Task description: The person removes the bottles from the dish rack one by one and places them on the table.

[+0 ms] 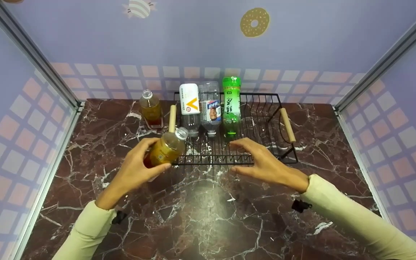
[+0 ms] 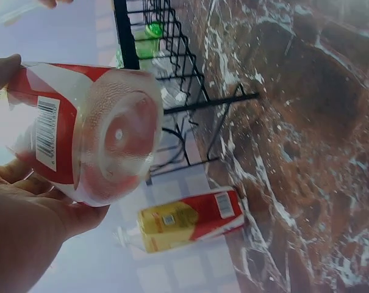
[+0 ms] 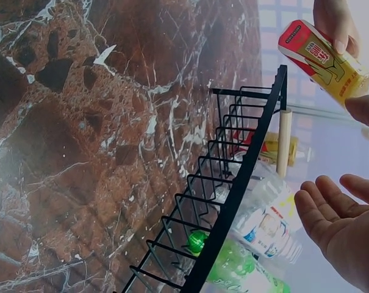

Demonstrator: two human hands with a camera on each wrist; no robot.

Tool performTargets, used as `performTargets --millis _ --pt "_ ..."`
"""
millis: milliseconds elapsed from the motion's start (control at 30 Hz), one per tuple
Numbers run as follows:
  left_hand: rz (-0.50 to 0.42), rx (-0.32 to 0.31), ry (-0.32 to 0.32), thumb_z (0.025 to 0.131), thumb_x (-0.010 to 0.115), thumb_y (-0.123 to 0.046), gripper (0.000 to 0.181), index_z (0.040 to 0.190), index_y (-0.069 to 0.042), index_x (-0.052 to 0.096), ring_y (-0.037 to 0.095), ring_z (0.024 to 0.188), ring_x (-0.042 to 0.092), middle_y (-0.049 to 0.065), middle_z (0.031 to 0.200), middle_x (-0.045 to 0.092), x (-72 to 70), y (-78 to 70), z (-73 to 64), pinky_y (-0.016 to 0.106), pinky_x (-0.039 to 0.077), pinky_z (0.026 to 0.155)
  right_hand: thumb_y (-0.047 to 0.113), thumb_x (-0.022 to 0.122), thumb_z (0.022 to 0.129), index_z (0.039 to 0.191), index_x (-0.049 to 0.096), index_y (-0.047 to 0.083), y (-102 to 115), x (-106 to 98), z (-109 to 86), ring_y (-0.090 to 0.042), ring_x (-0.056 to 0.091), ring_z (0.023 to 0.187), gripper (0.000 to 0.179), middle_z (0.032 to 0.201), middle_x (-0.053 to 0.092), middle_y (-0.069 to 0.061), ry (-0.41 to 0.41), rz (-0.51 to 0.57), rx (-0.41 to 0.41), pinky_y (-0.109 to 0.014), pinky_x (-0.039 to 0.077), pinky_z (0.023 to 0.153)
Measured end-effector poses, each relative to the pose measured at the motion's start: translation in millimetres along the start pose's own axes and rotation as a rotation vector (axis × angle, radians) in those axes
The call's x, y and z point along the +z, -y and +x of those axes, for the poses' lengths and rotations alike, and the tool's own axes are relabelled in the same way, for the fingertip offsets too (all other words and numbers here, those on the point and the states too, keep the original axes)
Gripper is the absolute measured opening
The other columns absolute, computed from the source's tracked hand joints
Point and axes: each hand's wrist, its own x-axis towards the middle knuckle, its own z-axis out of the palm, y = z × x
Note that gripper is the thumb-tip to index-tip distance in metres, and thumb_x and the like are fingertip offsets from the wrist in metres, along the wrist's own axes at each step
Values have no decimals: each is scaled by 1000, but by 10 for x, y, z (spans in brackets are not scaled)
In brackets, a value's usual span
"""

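Note:
My left hand grips a clear plastic bottle with a yellow and red label, tilted above the front left corner of a black wire basket. In the left wrist view the base of this bottle faces the camera, off the table. My right hand hovers over the basket's front rim, fingers spread apart, holding nothing. Inside the basket lean a white-labelled bottle, a clear bottle with a picture label, and a green bottle. Another yellow and red bottle stands left of the basket.
The basket has wooden handles, a left one and a right one. It stands near the back wall on a dark red marbled table. Side panels with metal edges close in the table left and right.

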Motion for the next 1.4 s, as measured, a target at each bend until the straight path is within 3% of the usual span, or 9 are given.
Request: performTargets --millis 367,567,767,1033,1233,1400 --pt "-33 -71 -136 90 92 -7 74 152 5 54 41 122 66 25 139 65 -210 249 29 60 57 107 17 90 93 149 57 -7 -63 -56 43 -39 66 130 69 145 65 -20 -35 -7 -3 -58 54 115" --pt "-8 -107 -250 93 91 -15 76 155 4 52 36 120 65 24 142 64 -310 422 42 43 56 101 18 90 93 150 58 -4 -95 -107 85 -39 64 133 69 148 64 -20 -53 17 57 -57 53 116" --pt "-36 -121 -386 91 92 -12 76 154 5 53 29 124 61 23 142 64 -349 644 86 31 51 104 25 89 95 151 59 -1 -126 -141 103 -38 62 136 69 150 64 -16 -58 11 138 -56 52 117" --pt "-78 -151 -464 93 90 -13 72 153 4 54 30 126 63 20 143 62 -344 861 198 25 50 100 24 90 95 150 61 1 -216 -191 153 -34 65 132 66 148 66 -14 -91 40 193 -54 53 116" --pt "-106 -184 -496 95 88 -16 73 154 5 51 29 129 64 19 145 61 -327 1019 240 29 52 106 23 89 95 149 60 -1 -307 -225 168 -39 67 126 66 146 66 -20 -105 49 213 -55 56 111" --pt "-95 -208 -524 95 88 -18 74 155 6 49 32 134 62 21 147 59 -324 1148 266 32 51 112 25 89 95 150 60 0 -350 -246 170 -37 67 126 66 145 66 -18 -110 55 259 -53 56 111"
